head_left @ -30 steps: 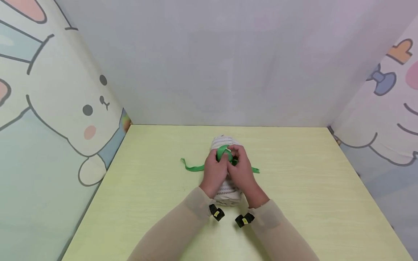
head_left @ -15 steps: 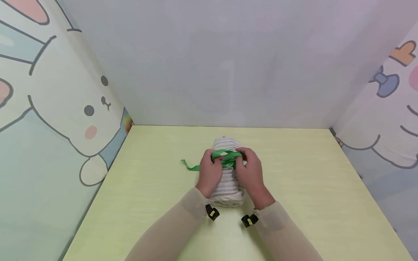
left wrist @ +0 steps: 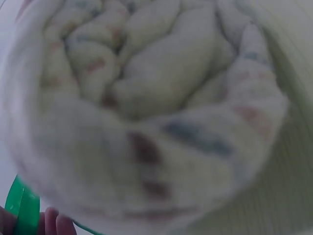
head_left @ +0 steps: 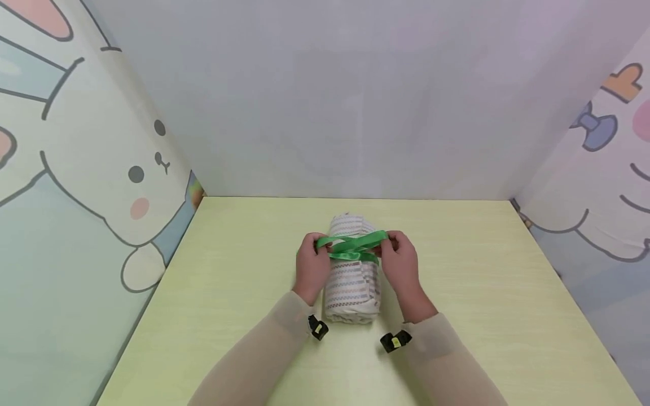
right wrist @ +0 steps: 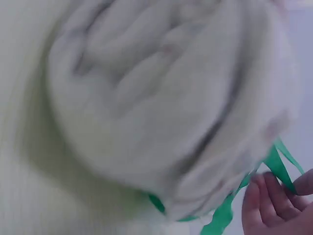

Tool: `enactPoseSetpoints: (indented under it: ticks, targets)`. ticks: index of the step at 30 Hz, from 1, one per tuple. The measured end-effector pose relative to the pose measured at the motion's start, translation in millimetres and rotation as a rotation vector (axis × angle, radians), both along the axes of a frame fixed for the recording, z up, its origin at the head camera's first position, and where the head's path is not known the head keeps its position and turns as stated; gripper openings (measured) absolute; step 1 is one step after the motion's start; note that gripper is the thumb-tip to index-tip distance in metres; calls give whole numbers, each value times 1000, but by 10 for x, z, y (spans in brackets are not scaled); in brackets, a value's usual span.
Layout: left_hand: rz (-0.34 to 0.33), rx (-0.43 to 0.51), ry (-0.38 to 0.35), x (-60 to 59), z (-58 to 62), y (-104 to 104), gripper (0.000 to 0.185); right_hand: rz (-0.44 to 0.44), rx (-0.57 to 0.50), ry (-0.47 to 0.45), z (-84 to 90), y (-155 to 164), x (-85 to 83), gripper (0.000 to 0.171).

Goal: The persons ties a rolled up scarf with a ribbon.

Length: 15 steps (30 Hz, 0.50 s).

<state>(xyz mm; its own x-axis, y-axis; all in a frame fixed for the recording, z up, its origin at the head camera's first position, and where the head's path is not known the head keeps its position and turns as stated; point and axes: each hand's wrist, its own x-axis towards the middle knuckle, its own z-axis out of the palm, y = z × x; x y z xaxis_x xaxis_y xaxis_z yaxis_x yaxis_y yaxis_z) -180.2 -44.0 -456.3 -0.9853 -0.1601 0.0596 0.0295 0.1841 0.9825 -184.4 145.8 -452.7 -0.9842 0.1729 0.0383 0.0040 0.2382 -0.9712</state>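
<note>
Pale green table (head_left: 228,316), rolled striped towel (head_left: 352,282) lying at its centre, left hand (head_left: 311,269) at the roll's 9 o'clock, right hand (head_left: 402,266) at 3 o'clock, green ribbon (head_left: 350,246) crossing the roll's far half, each end pinched in curled fingers

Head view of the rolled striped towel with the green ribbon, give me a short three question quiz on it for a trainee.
1. True or false: the green satin ribbon crosses over the rolled white towel with coloured stripes.
2. Multiple choice: what does the left hand hold? A) the towel's near end B) one end of the ribbon C) nothing
3. Fill in: the towel lies on the pale ___ wooden table.

Key
1. True.
2. B; the right hand pinches the other end.
3. Yellow-green.
</note>
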Motion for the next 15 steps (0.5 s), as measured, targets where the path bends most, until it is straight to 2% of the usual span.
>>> enactPoseSetpoints:
  ticks: [3,6,9,15]
  targets:
    - [11,42,-14,-11,-10,-42,20,56,-346,-102,31,14,-34,25]
    - [16,96,-31,-23,-12,-85,24,83,-580,-173,43,48,-51,26]
    - [26,151,-48,-45,-23,-125,25,101,-726,-191,37,93,-55,26]
    - [39,273,-84,-75,-3,-197,30,144,-888,-213,35,150,-40,31]
